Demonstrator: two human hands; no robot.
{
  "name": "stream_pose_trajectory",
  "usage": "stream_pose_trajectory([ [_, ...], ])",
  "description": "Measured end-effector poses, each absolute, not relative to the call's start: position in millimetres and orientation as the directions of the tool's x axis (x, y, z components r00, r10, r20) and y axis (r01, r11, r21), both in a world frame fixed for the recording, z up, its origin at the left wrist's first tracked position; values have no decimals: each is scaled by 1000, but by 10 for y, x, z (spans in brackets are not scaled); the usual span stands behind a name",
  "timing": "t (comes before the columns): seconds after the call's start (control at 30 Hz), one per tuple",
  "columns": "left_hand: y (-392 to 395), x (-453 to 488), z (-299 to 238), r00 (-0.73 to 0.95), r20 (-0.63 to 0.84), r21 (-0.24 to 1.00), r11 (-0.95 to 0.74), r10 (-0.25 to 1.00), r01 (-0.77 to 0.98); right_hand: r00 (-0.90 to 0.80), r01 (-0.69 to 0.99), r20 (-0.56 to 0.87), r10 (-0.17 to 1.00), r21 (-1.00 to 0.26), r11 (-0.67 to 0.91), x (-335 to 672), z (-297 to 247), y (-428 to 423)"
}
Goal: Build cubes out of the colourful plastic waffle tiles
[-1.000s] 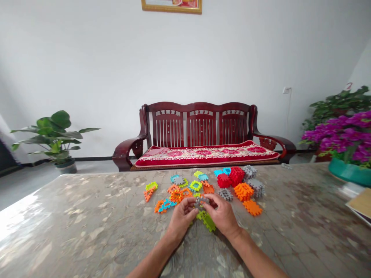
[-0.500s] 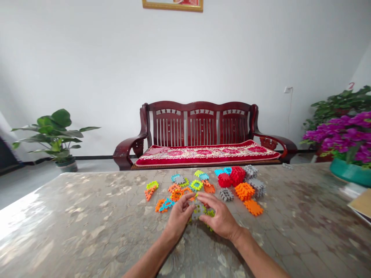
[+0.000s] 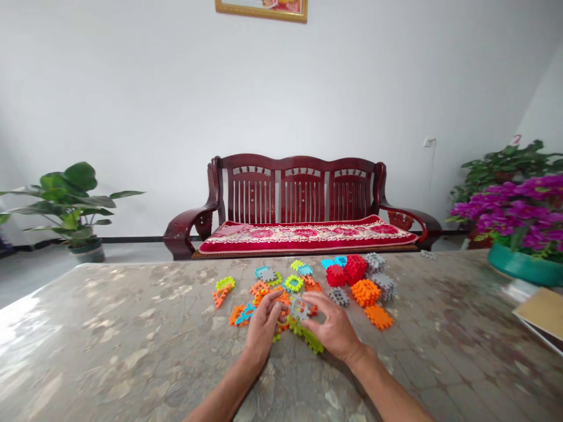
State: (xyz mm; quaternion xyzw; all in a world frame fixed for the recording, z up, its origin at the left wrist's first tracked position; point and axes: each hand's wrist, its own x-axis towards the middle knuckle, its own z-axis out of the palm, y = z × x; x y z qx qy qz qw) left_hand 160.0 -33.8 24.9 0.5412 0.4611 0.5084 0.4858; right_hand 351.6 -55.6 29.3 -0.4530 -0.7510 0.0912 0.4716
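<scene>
Short of the middle of the counter's [image 3: 153, 340] far edge, the right hand [image 3: 336, 328] pinches the grey tile [image 3: 299, 309] just by the green tiles [image 3: 308, 338], presumably to steady it, while the left hand [image 3: 263, 322] curls alongside, whether gripping anything I cannot tell.

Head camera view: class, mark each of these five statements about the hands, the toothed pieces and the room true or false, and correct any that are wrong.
1. The right hand touches a gray piece. True.
2. The red pieces lie left of the left hand. False: the red pieces lie beyond the right hand.
3. An orange triangle lies left of the left hand. True.
4. The flowers are yellow. False: the flowers are purple.
5. A patterned cloth covers the bench seat. True.
</scene>
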Motion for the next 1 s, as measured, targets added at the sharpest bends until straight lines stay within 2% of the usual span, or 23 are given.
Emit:
stream_pose_trajectory([
  [0.1, -275, 1513, 204, -45, 227, 968, -221, 973, 115, 54, 656, 678, 733, -577, 486, 3728, 328, -451],
  [0.2, -206, 1421, 144, -108, 289, 939, -260, 951, 224, 275, 687, 676, 683, -636, 353, 4031, 398, -343],
  [0.33, -162, 1373, 93, -117, 307, 921, -264, 944, 286, 604, 579, 546, 580, -801, 151, 4522, 467, -205],
  [0.4, -161, 1379, 90, -104, 315, 913, -271, 943, 304, 709, 522, 486, 511, -849, 84, 4784, 482, -134],
  [0.53, -163, 1395, 100, -91, 317, 910, -275, 944, 309, 748, 570, 490, 447, -820, -56, 5228, 516, -3],
  [0.77, -132, 1384, 60, -79, 333, 902, -293, 940, 317, 697, 686, 468, 543, -656, -314, 5438, 586, 130],
  [1.0, -143, 1377, 75, -92, 372, 867, -310, 924, 390, 691, 700, 446, 569, -610, -372, 5432, 618, 248],
])
